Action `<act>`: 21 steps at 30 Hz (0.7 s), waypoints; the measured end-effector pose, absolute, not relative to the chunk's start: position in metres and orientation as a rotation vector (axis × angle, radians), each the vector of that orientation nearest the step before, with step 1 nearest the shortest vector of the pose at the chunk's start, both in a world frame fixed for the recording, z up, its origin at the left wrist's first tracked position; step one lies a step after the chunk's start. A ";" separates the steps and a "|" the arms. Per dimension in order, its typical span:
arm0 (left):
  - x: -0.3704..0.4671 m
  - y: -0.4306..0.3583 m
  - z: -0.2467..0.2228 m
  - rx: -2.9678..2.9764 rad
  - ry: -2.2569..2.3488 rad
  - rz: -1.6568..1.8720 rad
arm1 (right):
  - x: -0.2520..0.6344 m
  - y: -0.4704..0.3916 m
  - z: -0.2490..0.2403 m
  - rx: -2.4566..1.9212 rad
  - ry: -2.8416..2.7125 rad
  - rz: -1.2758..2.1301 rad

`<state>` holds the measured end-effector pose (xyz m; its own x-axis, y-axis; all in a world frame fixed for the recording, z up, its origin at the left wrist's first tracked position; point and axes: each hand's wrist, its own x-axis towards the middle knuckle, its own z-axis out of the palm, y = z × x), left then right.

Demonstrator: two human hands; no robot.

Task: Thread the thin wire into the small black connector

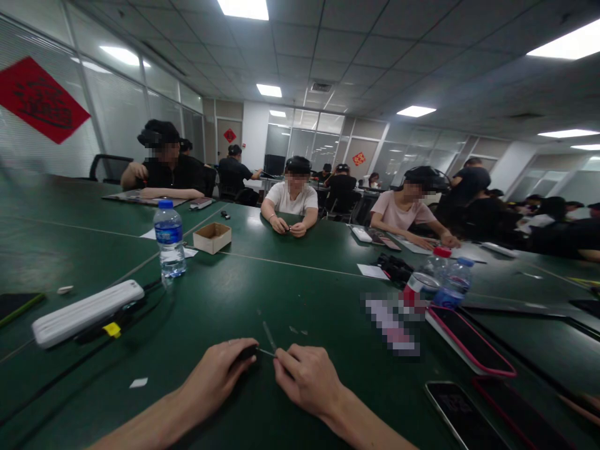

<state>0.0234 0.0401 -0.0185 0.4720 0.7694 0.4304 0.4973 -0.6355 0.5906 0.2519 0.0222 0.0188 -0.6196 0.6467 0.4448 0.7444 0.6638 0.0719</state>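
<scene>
My left hand (228, 364) is closed around a small black object (247, 353), its kind partly hidden by the fingers. A thin, pale, shiny piece (266, 352) spans the gap from this object to my right hand (307, 375). The fingertips of that hand pinch its far end. Just beyond the fingers, a narrow translucent strip (269, 335) lies on the green table (225, 312). Small clear scraps (299, 330) rest a little further right.
On the left are a white power strip (89, 312), a water bottle (169, 240) and an open cardboard box (212, 238). To the right lie a pink-edged phone (471, 340), another phone (464, 415) and two bottles (457, 284). Several people sit around the table.
</scene>
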 end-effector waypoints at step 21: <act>0.027 0.038 -0.002 2.285 1.065 0.886 | 0.249 0.015 0.024 -0.658 -2.508 -0.323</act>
<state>0.0273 0.0382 -0.0018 0.4913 0.7950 0.3559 0.4949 -0.5910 0.6369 0.2493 0.0149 0.0241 -0.7455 0.3882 0.5418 0.5129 0.8533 0.0944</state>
